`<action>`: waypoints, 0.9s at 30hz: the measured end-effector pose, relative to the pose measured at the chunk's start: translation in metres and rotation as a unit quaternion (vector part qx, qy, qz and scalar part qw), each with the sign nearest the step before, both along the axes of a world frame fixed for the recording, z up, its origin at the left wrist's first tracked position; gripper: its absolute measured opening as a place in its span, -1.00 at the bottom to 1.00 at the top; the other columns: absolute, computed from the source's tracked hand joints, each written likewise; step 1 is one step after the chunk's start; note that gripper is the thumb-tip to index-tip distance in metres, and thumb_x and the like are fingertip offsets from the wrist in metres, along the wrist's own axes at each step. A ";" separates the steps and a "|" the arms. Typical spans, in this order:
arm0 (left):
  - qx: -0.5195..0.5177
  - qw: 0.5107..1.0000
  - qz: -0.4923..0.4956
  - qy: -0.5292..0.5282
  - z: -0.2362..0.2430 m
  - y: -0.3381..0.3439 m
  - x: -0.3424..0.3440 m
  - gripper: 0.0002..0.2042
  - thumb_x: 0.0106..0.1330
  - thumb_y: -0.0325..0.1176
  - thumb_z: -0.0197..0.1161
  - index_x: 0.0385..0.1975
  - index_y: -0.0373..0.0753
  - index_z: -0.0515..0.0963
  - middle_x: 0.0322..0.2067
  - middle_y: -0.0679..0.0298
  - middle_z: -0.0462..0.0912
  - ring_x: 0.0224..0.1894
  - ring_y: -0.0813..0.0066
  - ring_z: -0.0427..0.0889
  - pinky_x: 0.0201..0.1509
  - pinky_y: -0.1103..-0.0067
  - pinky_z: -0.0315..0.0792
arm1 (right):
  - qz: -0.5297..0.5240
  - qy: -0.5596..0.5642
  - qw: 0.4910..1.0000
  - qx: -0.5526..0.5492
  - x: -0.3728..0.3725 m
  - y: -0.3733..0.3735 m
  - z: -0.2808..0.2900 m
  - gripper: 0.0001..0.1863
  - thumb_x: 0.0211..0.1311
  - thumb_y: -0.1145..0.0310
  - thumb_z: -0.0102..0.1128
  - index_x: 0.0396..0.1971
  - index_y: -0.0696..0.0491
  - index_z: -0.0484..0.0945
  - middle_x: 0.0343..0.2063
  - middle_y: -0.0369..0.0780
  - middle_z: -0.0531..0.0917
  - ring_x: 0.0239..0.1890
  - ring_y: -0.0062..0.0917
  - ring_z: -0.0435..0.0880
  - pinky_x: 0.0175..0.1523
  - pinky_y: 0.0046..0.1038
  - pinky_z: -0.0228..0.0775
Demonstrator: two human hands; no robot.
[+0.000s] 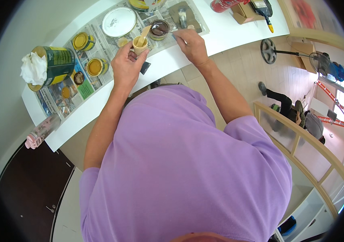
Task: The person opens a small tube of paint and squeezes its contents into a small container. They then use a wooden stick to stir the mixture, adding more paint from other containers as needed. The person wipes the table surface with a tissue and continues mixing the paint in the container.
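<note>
Right hand: the right hand [193, 45] pinches a thin greyish piece [174, 36] between thumb and fingers; what it is I cannot tell. If it swung left, it could knock the dark container.
Left hand: the left hand [126, 66] has thumb and fingers pinching the cup from either side; a tighter squeeze might buckle the wall, a tilt might spill it.
Dark container: the small open round container of dark brown contents [159, 30] stands between the hands, just beside the cup, in the way of bringing them together.
Cup: the small tan tapered cup [140, 49] is in the left hand, at the newspaper's near edge; the flat pale wooden stick [143, 36] leans out of it and could tip or drip if bumped.
Table: white tabletop [81, 121], part-covered by printed newspaper [99, 34].
Big can: large green-and-yellow metal can [61, 64], at the left.
Lid: round white disc [119, 21], beyond the cup, limiting room there.
Bottle: clear pink-capped bottle [43, 131], near the table's left end.
</note>
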State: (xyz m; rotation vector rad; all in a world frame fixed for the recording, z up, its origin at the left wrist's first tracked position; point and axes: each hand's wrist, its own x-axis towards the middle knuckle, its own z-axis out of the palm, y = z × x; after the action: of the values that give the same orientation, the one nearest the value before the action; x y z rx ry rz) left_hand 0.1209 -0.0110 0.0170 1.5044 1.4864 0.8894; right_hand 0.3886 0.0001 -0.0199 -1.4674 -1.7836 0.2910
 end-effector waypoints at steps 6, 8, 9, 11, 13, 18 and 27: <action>0.042 0.998 0.001 0.037 -0.001 -0.004 -0.006 -0.53 0.34 -0.28 0.61 0.16 -0.38 0.70 -0.36 0.31 0.76 -0.39 0.71 0.61 -0.25 0.65 0.56 | 0.024 -0.020 1.000 0.000 -0.003 -0.015 -0.005 -0.81 0.23 0.52 0.47 -0.16 0.02 0.81 -0.32 -0.17 0.79 -0.24 -0.25 0.77 -0.13 -0.24 0.66; 0.045 0.999 0.004 0.030 -0.001 0.001 -0.005 -0.53 0.33 -0.28 0.62 0.17 -0.38 0.70 -0.35 0.30 0.76 -0.39 0.70 0.61 -0.25 0.65 0.56 | 0.024 -0.025 0.999 -0.002 -0.001 -0.012 -0.004 -0.82 0.23 0.52 0.46 -0.16 0.03 0.81 -0.32 -0.17 0.79 -0.24 -0.25 0.77 -0.12 -0.24 0.66; 0.046 0.999 0.006 0.026 0.000 0.003 -0.005 -0.52 0.33 -0.28 0.62 0.17 -0.38 0.70 -0.35 0.30 0.76 -0.39 0.70 0.61 -0.26 0.65 0.56 | 0.024 -0.024 0.999 -0.005 0.001 -0.011 -0.002 -0.81 0.23 0.52 0.46 -0.16 0.03 0.81 -0.32 -0.16 0.79 -0.24 -0.24 0.77 -0.12 -0.23 0.65; 0.050 0.998 0.007 0.025 -0.004 0.004 -0.006 -0.52 0.33 -0.28 0.62 0.17 -0.39 0.70 -0.36 0.30 0.76 -0.39 0.70 0.61 -0.26 0.66 0.56 | 0.025 -0.025 0.999 -0.018 0.003 -0.013 0.003 -0.81 0.23 0.52 0.47 -0.16 0.04 0.81 -0.33 -0.16 0.79 -0.23 -0.24 0.77 -0.11 -0.22 0.65; 0.044 0.999 0.008 0.020 -0.005 0.005 -0.007 -0.51 0.31 -0.28 0.63 0.17 -0.39 0.70 -0.30 0.25 0.76 -0.37 0.65 0.63 -0.25 0.62 0.57 | 0.022 -0.031 0.999 -0.027 0.006 -0.015 0.005 -0.81 0.23 0.53 0.46 -0.16 0.05 0.80 -0.33 -0.16 0.79 -0.23 -0.23 0.78 -0.10 -0.22 0.65; 0.016 1.000 0.009 0.010 0.002 0.006 -0.006 -0.49 0.27 -0.28 0.64 0.17 -0.39 0.70 -0.20 0.17 0.77 -0.34 0.55 0.66 -0.24 0.55 0.58 | 0.004 -0.039 0.999 -0.033 0.013 -0.021 0.019 -0.82 0.25 0.53 0.47 -0.15 0.05 0.82 -0.30 -0.15 0.81 -0.21 -0.23 0.79 -0.09 -0.22 0.66; 0.025 1.000 0.004 0.008 -0.004 0.008 -0.007 -0.50 0.27 -0.29 0.64 0.15 -0.38 0.71 -0.23 0.18 0.76 -0.35 0.55 0.66 -0.25 0.55 0.58 | -0.036 0.034 0.998 -0.036 -0.002 -0.006 0.039 -0.82 0.31 0.49 0.46 -0.11 0.06 0.83 -0.27 -0.13 0.83 -0.23 -0.28 0.82 -0.10 -0.30 0.67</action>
State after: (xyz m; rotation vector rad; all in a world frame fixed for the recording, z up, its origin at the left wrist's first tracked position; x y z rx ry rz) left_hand 0.1135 -0.0030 0.0127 1.5458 1.4927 0.9291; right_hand 0.3870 -0.0062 0.0191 -1.5506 -1.6775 0.3669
